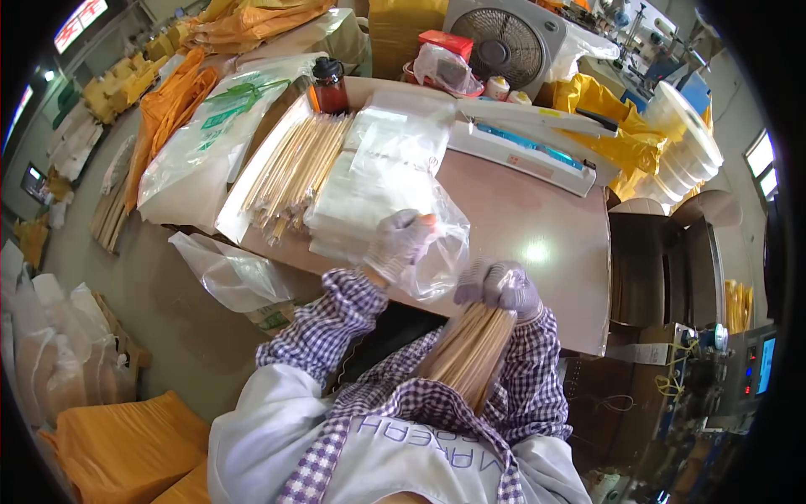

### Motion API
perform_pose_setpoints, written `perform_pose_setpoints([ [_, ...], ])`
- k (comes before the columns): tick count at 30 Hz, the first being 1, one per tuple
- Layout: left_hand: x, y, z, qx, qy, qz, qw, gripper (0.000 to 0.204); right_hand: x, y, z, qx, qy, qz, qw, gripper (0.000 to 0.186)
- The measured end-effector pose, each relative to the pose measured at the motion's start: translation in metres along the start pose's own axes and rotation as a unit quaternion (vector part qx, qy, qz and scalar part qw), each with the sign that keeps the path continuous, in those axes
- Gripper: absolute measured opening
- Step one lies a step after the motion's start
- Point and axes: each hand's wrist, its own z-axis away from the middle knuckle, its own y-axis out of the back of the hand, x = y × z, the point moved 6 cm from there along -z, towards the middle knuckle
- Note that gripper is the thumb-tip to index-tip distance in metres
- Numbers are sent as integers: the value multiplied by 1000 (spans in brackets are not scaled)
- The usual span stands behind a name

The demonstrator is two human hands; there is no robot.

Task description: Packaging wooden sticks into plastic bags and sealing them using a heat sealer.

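Observation:
My gloved left hand point(401, 237) is closed on the edge of a thin clear plastic bag point(441, 265), an orange fingertip showing. The bag trails off a pile of clear bags point(365, 176) on the pinkish table point(546, 302). Beside it, lower right, my gloved right hand point(495, 287) grips the upper end of a bundle of wooden sticks point(466, 357) in clear plastic, held upright against my body. Loose sticks point(290, 168) lie in an open cardboard box left of the bag pile.
At the table's back stand a dark bottle point(330, 92), a fan point(502, 52) and a long white sealer-like tool point(525, 157). Clear packages point(189, 168) lie left. A metal bin point(638, 260) and machine with screen point(751, 370) are right; orange sacks point(126, 445) sit lower left.

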Motion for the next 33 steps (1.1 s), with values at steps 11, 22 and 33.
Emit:
perform_pose_setpoints([
  [11,-7,-95,83,-247,-310,-323,860,12,57,61,56,174,-8,-67,982,96],
  [22,-15,-129,47,-279,-260,-277,882,30,38,6,127,453,-62,23,889,45],
  [33,12,-246,48,-490,-351,-497,625,18,55,57,117,278,17,358,891,28],
])
